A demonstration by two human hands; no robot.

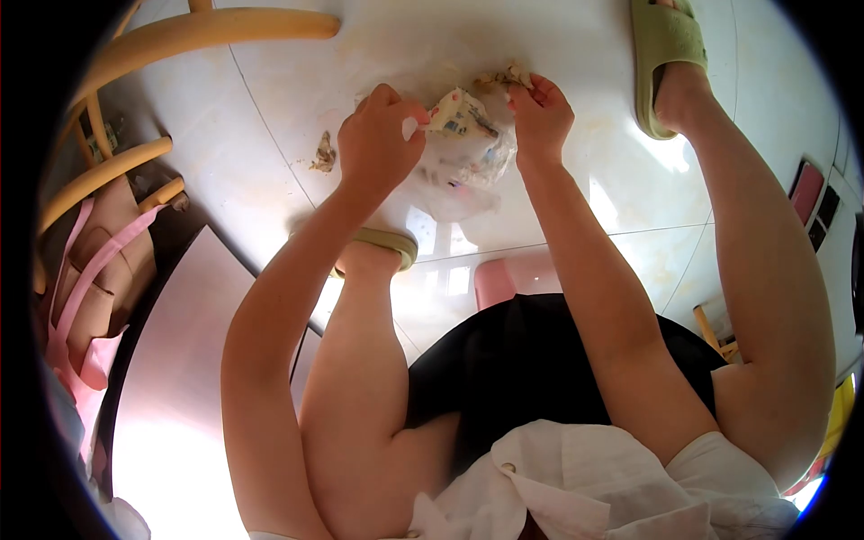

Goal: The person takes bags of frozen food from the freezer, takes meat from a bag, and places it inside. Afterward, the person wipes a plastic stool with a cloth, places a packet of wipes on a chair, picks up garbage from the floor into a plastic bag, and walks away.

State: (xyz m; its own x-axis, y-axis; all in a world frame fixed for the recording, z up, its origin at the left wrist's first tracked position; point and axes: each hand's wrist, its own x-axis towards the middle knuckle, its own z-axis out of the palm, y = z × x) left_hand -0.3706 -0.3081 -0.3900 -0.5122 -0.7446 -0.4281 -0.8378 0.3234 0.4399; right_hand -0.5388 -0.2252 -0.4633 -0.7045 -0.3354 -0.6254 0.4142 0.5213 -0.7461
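Note:
On the floor between my hands sits a clear, crinkled plastic bag (477, 166) with printed, colourful wrapper-like pieces in it. My left hand (381, 135) is closed in a pinch at the bag's left upper edge, its fingertips on a pale bit of it. Over the bag's right side, my right hand (543, 117) pinches a brown, crumpled scrap (504, 79), which looks dry and leaf-like; its exact kind cannot be made out. Another brown scrap (323, 153) lies on the floor left of my left hand, with small crumbs near it.
Curved wooden chair parts (207, 40) stand at the upper left. Below them are a cardboard box (103, 261) and a pink strap (99, 256). A pale panel (180, 360) stands to the left. My slippered feet, in green slippers (646, 76), flank the work area on the tiled floor (576, 225).

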